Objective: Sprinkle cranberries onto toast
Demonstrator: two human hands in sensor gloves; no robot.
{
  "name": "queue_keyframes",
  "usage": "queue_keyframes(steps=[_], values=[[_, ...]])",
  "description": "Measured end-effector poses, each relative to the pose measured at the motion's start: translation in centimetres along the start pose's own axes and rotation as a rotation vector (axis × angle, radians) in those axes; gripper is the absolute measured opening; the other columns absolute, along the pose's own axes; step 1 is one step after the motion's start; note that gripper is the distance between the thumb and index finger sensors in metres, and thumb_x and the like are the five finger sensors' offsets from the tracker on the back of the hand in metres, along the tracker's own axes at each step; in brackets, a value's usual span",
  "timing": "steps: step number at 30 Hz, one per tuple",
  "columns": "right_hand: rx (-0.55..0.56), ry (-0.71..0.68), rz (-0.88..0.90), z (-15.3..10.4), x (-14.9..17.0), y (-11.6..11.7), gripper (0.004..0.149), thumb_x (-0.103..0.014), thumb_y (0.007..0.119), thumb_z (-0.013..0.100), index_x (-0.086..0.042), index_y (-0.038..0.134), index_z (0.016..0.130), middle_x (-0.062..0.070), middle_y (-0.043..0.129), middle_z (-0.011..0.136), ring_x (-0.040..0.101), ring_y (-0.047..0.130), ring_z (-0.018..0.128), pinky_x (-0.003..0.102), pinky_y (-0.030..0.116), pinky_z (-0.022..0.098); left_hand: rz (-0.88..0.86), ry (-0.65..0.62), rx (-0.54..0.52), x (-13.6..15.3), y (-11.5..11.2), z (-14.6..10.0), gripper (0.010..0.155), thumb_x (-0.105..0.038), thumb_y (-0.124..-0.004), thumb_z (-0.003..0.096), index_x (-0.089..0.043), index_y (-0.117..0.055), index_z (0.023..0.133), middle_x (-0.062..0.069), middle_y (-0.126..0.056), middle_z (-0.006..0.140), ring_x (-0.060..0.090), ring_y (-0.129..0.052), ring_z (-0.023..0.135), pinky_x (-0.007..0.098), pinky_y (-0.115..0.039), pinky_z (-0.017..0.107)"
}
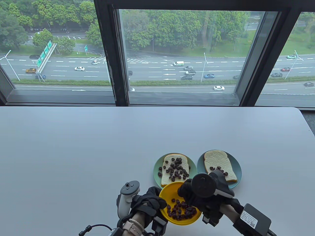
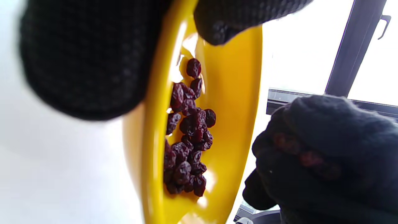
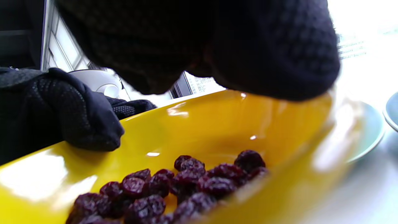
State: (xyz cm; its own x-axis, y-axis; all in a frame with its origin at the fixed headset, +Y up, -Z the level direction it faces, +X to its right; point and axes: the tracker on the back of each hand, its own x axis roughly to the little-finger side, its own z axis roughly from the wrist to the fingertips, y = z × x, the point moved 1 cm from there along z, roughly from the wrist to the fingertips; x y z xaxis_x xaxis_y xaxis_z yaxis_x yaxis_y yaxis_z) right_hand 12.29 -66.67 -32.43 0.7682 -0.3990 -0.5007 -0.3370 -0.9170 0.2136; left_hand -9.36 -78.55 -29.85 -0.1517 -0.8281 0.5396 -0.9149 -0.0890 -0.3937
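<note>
A yellow plate (image 1: 172,189) with a heap of dried cranberries (image 1: 181,210) is held tilted near the table's front edge. My left hand (image 1: 157,200) grips its left rim, thumb (image 2: 217,21) on the inside. My right hand (image 1: 190,196) hovers over the plate's right side, fingers bunched, and red bits show between them (image 2: 293,149). Just beyond, one toast (image 1: 169,180) on a green plate (image 1: 157,169) carries many cranberries. A second toast (image 1: 217,161) on a blue plate (image 1: 238,169) carries a few near its front edge. Up close the berries (image 3: 174,189) lie low in the yellow plate (image 3: 217,124).
The white table (image 1: 73,147) stretches bare to the left and back. Its far edge meets a large window (image 1: 182,49) with dark frames, and its right corner is rounded. The green plate's rim (image 3: 368,137) lies just past the yellow plate.
</note>
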Motion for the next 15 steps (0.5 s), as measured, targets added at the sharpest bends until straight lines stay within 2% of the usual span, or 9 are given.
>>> queue_keyframes(steps=[4, 10, 15], values=[[-0.006, 0.104, 0.039, 1.2, 2.7, -1.4, 0.041, -0.029, 0.092, 0.024, -0.036, 0.08, 0.063, -0.004, 0.083, 0.069, 0.018, 0.095, 0.048, 0.014, 0.1, 0.016, -0.021, 0.008, 0.002, 0.2, 0.1, 0.1, 0.058, -0.017, -0.077, 0.0398, -0.019, -0.046, 0.089, 0.021, -0.064, 0.069, 0.037, -0.08, 0.037, 0.034, -0.098, 0.01], [0.074, 0.406, -0.006, 4.0, 11.5, -3.3, 0.041, -0.029, 0.092, 0.024, -0.036, 0.08, 0.063, -0.004, 0.083, 0.07, 0.018, 0.095, 0.049, 0.015, 0.099, 0.017, -0.004, 0.019, 0.003, 0.2, 0.2, 0.0, 0.058, -0.018, -0.077, 0.0399, -0.019, -0.046, 0.089, 0.021, -0.064, 0.069, 0.037, -0.08, 0.037, 0.034, -0.098, 0.01], [0.091, 0.59, -0.069, 5.4, 17.4, -2.8, 0.041, -0.029, 0.092, 0.024, -0.036, 0.079, 0.063, -0.005, 0.083, 0.07, 0.018, 0.095, 0.05, 0.016, 0.099, 0.018, -0.003, 0.029, -0.003, 0.2, 0.3, -0.1, 0.058, -0.018, -0.077, 0.04, -0.019, -0.046, 0.089, 0.021, -0.064, 0.069, 0.037, -0.08, 0.037, 0.034, -0.098, 0.01]])
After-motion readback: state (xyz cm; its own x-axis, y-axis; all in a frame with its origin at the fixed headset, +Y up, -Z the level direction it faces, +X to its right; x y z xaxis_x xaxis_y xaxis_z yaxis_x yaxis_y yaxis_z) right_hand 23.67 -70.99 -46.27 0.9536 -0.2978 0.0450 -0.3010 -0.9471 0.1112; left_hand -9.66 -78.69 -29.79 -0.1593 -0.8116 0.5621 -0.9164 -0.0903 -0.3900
